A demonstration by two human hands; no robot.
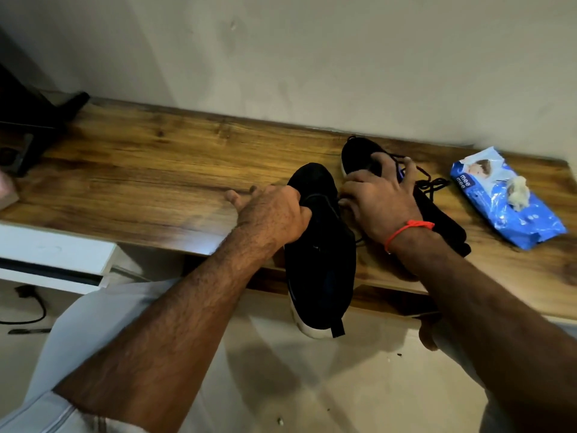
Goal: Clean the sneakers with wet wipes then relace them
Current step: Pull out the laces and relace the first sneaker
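A black sneaker with a white sole (318,260) lies over the front edge of the wooden table (150,170), heel hanging toward me. My left hand (271,214) grips its upper near the toe. A second black sneaker (359,153) lies behind it, toe toward the wall, with loose black laces (432,185) trailing to the right. My right hand (377,201), with a red thread on the wrist, rests over that second sneaker, its fingers curled around the shoe's opening. A blue pack of wet wipes (512,214) lies at the right with a crumpled used wipe (518,190) on top.
A grey wall runs right behind the table. Dark equipment (28,120) stands at the table's far left. A white unit (56,254) sits below the left front edge, with a black cable (28,307) on the pale floor.
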